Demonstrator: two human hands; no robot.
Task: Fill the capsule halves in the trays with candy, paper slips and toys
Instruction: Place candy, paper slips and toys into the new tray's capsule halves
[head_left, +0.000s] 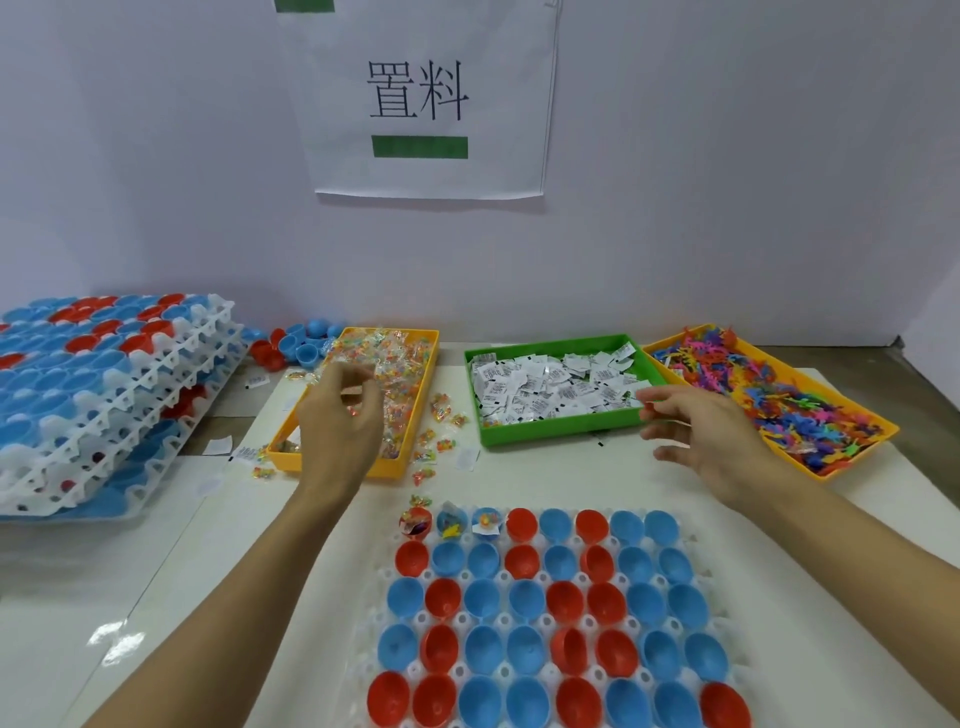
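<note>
A white tray (693, 566) in front of me holds rows of red and blue capsule halves. In its far row the first three halves on the left (451, 522) have items in them; the others look empty. My left hand (337, 421) reaches into the yellow candy tray (332, 465), its fingers curled round a small candy packet. My right hand (701, 431) hovers with relaxed fingers over the right corner of the green tray of paper slips (550, 431). To its right is the yellow tray of colourful plastic toys (852, 457).
A stack of white trays (104, 395) loaded with capsule halves stands at the left. Loose capsule halves (298, 345) lie behind the candy tray. Candy packets (441, 410) and paper slips are scattered on the table around it. A paper sign hangs on the wall.
</note>
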